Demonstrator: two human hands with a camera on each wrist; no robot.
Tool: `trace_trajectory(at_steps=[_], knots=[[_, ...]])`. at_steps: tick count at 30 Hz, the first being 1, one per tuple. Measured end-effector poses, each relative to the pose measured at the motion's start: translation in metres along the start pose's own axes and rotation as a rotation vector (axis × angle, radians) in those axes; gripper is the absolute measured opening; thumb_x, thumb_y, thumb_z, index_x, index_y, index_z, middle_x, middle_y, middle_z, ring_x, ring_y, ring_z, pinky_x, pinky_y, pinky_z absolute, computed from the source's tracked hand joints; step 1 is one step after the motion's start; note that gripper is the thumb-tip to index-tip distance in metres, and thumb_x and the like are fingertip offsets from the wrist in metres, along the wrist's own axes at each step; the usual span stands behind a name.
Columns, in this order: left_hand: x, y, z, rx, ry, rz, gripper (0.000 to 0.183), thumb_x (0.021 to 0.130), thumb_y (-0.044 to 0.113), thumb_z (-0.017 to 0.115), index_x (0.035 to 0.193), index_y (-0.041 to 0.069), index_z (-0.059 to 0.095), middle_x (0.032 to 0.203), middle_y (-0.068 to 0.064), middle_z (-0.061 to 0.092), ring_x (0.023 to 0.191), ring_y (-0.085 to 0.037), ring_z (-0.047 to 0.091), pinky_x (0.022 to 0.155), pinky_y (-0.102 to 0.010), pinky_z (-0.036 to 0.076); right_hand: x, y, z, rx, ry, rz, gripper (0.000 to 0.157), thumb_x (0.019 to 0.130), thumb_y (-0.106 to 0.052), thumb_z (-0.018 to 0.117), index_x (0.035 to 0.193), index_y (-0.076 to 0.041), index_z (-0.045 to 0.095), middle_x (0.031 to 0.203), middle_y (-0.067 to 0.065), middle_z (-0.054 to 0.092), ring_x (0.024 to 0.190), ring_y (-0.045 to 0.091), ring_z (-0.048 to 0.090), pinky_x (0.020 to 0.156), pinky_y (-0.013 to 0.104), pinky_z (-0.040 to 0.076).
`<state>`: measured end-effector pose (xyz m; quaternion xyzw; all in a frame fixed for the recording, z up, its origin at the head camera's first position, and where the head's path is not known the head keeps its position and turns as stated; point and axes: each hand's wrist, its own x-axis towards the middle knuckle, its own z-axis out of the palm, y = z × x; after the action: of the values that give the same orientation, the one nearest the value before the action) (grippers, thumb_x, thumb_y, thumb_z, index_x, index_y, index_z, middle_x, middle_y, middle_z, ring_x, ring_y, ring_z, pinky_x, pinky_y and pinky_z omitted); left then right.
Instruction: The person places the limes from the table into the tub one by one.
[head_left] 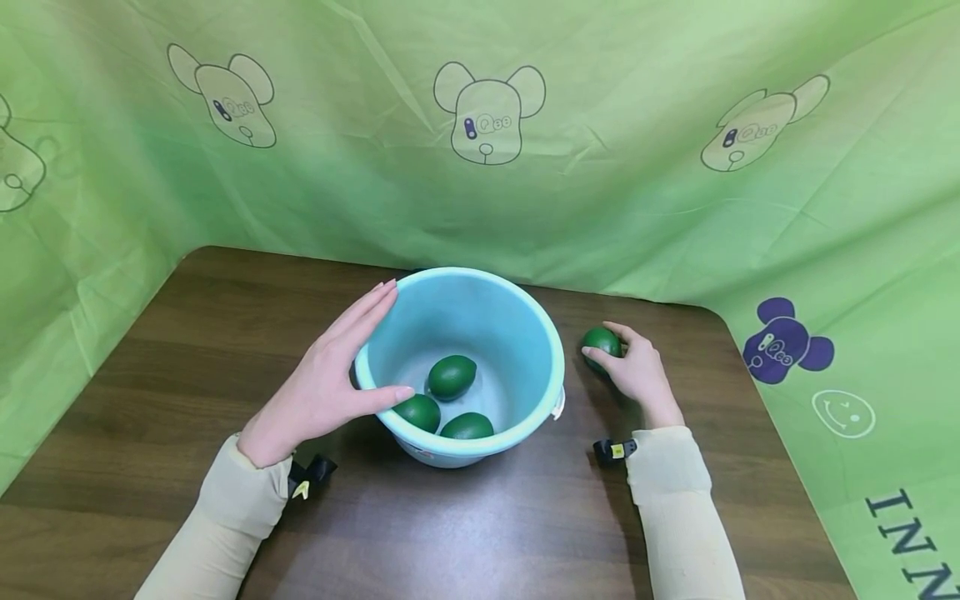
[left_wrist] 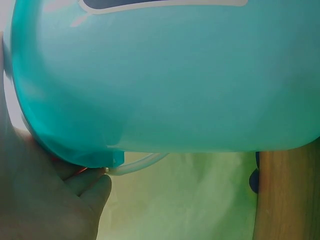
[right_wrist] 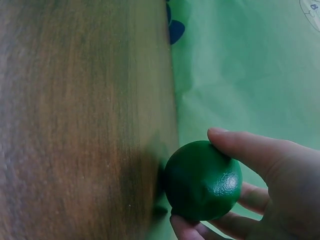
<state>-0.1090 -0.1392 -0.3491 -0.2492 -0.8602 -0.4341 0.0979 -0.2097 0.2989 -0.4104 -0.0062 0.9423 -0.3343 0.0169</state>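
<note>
A light blue bucket (head_left: 551,379) stands on the table, its mouth facing up toward the head camera. Three dark green limes (head_left: 452,377) lie inside on its bottom. My left hand (head_left: 330,379) holds the bucket's left rim, thumb over the near edge and fingers along the outside. In the left wrist view, fingertips reach under the rim (left_wrist: 65,157) beside the pale handle (left_wrist: 140,164). Right of the bucket, my right hand (head_left: 641,375) pinches another lime (right_wrist: 202,182) between thumb and fingers. Whether this lime touches the table is hard to tell.
The brown wooden table (head_left: 480,533) has rounded far corners. A green printed cloth (head_left: 600,217) hangs behind it and along both sides. The bucket's white handle end (head_left: 558,404) juts out at its right side, facing my right hand.
</note>
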Motion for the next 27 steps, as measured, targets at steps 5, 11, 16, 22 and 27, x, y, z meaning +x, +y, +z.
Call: trace_trajectory(at_steps=[5,11,16,22,27], knots=[[-0.0006,0.0008,-0.0003,-0.005,-0.002,-0.014,0.1,0.084,0.044,0.083,0.163,0.024,0.027,0.167,0.014,0.017,0.151,-0.012,0.017,0.111,-0.053,0.035,-0.0003,0.0,0.0007,0.007,0.012,-0.002,0.067,0.097,-0.032,0.071,0.15,0.001,0.046,0.144,0.029,0.05,0.117,0.045,0.054,0.092,0.059,0.045],[-0.0004,0.0013,-0.0005,0.001,-0.001,-0.017,0.1,0.083,0.045,0.083,0.163,0.024,0.027,0.167,0.014,0.018,0.151,-0.012,0.017,0.111,-0.054,0.035,-0.0023,-0.0009,-0.0004,0.021,0.04,-0.003,0.066,0.097,-0.031,0.072,0.149,0.0,0.048,0.141,0.029,0.053,0.114,0.043,0.056,0.089,0.055,0.046],[-0.0003,0.001,-0.0007,0.004,0.0,-0.011,0.1,0.084,0.045,0.083,0.163,0.024,0.027,0.167,0.014,0.018,0.151,-0.012,0.018,0.111,-0.054,0.035,-0.0029,-0.0021,-0.0011,0.042,0.07,-0.001,0.067,0.096,-0.035,0.072,0.149,-0.002,0.049,0.134,0.03,0.057,0.11,0.041,0.058,0.085,0.051,0.047],[-0.0004,0.0019,-0.0007,0.002,-0.001,-0.005,0.1,0.083,0.044,0.084,0.163,0.023,0.027,0.167,0.012,0.018,0.151,-0.013,0.018,0.111,-0.054,0.034,-0.0028,-0.002,0.0004,0.063,0.084,0.006,0.066,0.095,-0.037,0.072,0.149,-0.005,0.05,0.132,0.028,0.059,0.109,0.039,0.059,0.084,0.048,0.047],[-0.0004,0.0013,-0.0005,0.003,0.001,-0.004,0.101,0.083,0.044,0.084,0.163,0.023,0.027,0.167,0.012,0.018,0.151,-0.013,0.017,0.111,-0.054,0.034,-0.0042,-0.0049,0.0012,0.064,0.096,-0.005,0.065,0.095,-0.036,0.072,0.149,-0.006,0.051,0.134,0.028,0.058,0.11,0.04,0.059,0.084,0.048,0.046]])
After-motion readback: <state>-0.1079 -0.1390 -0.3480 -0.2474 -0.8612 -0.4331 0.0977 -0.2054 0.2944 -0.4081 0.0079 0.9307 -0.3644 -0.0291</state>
